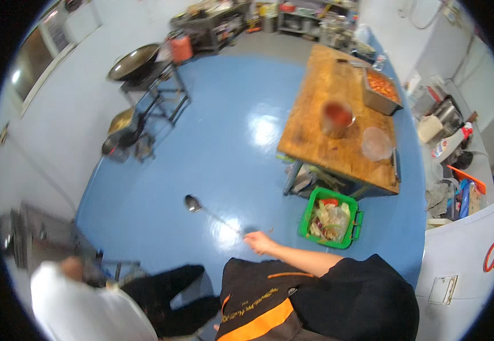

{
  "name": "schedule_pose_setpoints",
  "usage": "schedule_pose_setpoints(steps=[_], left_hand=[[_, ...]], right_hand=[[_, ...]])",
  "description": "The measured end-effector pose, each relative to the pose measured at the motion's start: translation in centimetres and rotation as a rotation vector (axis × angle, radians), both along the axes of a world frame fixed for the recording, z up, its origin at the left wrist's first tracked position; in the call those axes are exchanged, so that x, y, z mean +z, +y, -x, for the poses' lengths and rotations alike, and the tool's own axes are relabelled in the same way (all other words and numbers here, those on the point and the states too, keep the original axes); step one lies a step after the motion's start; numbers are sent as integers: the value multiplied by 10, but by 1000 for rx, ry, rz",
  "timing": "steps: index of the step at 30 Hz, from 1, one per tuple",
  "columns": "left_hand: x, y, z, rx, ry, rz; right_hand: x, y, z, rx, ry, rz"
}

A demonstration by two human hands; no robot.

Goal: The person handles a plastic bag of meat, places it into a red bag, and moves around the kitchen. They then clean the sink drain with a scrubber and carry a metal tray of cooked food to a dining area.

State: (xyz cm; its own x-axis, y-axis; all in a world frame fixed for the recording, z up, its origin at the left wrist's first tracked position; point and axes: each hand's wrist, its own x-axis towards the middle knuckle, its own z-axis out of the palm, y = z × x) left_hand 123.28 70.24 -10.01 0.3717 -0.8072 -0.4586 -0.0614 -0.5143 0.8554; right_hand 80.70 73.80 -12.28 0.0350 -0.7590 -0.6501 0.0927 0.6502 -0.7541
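My right hand (259,243) grips the end of a long-handled metal ladle (193,204). Its bowl points away to the left, above the blue floor (213,140). No food can be made out in the bowl. My left hand is out of view. To the right of the ladle, a green plastic basket (303,219) stands on the floor, holding vegetable scraps and a clear plastic bag. Beyond it, on a wooden table (311,106), sit a blurred container of red sauce (337,114) and a rectangular metal pan (377,102) of orange-red food.
Close at lower left is a person in a white top (85,302). A wok (134,63) rests on a metal stand by the left wall. A round translucent lid (377,143) lies on the table. At right, a cluttered ledge holds a spray bottle (451,143).
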Motion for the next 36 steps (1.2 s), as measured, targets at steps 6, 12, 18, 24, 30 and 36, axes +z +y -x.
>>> schedule_pose_setpoints(steps=[6, 12, 18, 24, 30, 36], left_hand=[[-103, -162, 148, -373, 91, -308], [-140, -261, 199, -677, -13, -672], [-134, -498, 282, -770, -205, -448], [-53, -671, 482, -785, -23, 35], [-76, -643, 634, -1291, 30, -132], [-118, -618, 655, -1478, -308, -747]], right_hand=[[32, -141, 70, -400, -241, 144], [28, -238, 146, -695, -26, 92], [148, -244, 272, -1113, -292, 277], [271, -164, 373, -1348, 309, 330], [280, -66, 523, -1561, 982, 92], [246, -14, 587, -1419, 1601, -435]])
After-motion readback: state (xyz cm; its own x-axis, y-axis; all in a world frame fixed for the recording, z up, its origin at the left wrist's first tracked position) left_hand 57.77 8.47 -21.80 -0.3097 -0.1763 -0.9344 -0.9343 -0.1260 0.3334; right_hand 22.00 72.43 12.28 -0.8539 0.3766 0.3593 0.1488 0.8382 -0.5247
